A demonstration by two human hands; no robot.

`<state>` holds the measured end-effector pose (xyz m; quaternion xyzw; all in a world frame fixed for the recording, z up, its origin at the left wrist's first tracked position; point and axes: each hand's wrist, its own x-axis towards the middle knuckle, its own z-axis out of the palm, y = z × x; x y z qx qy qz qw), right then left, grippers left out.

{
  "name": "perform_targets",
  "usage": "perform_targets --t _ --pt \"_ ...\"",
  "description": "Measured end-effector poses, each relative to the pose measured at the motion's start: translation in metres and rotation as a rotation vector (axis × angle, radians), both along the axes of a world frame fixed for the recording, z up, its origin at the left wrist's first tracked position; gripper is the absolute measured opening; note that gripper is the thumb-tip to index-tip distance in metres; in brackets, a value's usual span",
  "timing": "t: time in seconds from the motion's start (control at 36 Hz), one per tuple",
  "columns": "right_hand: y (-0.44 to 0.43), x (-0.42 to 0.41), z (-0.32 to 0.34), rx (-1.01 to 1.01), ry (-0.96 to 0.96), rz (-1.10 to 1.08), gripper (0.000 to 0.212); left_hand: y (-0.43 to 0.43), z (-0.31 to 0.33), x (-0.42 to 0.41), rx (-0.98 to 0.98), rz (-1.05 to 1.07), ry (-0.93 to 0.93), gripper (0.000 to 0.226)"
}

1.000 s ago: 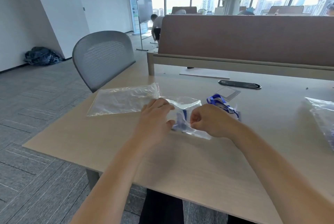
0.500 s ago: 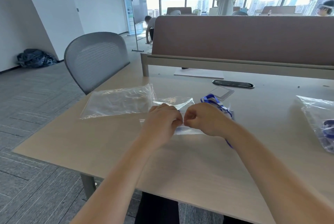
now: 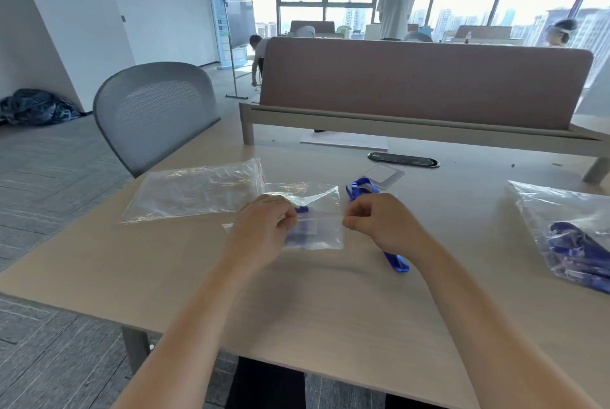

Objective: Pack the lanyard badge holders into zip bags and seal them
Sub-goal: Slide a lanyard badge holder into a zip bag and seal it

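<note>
A small clear zip bag [image 3: 318, 220] lies on the wooden table [image 3: 297, 303] with a blue lanyard badge holder inside it. My left hand [image 3: 264, 227] pinches the bag's left edge. My right hand [image 3: 379, 224] pinches its right edge. A loose blue lanyard [image 3: 361, 189] runs behind my right hand, its far end [image 3: 397, 263] lying by my wrist, and its clear badge holder [image 3: 383, 174] sits further back. An empty zip bag [image 3: 194, 191] lies flat to the left.
A bag with several packed blue lanyards [image 3: 574, 240] lies at the right edge. A grey mesh chair [image 3: 152, 111] stands at the table's left. A brown divider panel [image 3: 422, 82] and a black cable slot [image 3: 402, 159] are behind. People stand by the windows.
My two hands, which met at the middle of the bag's edge, have slid apart to its left and right ends. The camera has tilted slightly.
</note>
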<state>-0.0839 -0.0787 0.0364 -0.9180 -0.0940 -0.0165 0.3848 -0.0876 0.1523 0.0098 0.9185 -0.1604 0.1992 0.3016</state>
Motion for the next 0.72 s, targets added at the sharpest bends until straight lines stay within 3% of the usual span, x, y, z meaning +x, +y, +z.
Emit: perform_targets --t 0.22,0.28,0.39,0.44,0.56,0.67,0.72 --pt "-0.009 -0.007 -0.003 0.2 0.049 -0.08 0.01 -0.005 0.013 -0.006 -0.028 -0.025 0.049 0.013" --pt "-0.006 -0.01 -0.002 0.246 0.086 -0.049 0.02 -0.007 0.017 -0.006 0.003 -0.012 0.055 0.013" --pt "0.003 -0.013 0.0 0.148 0.076 -0.034 0.01 -0.01 0.021 -0.007 -0.01 -0.038 0.106 0.015" --pt "0.007 -0.014 0.003 0.149 0.082 -0.029 0.017 -0.007 0.024 -0.007 -0.042 -0.021 0.118 0.009" --pt "0.007 -0.013 0.015 0.281 0.044 -0.088 0.019 0.017 0.029 -0.007 -0.148 0.08 0.214 0.043" --pt "0.004 -0.009 0.022 0.427 0.043 -0.119 0.018 0.043 0.033 -0.005 -0.151 0.248 0.223 0.005" --pt "0.006 -0.006 0.028 0.492 0.033 -0.13 0.018 0.047 0.036 -0.004 -0.291 0.218 0.267 0.007"
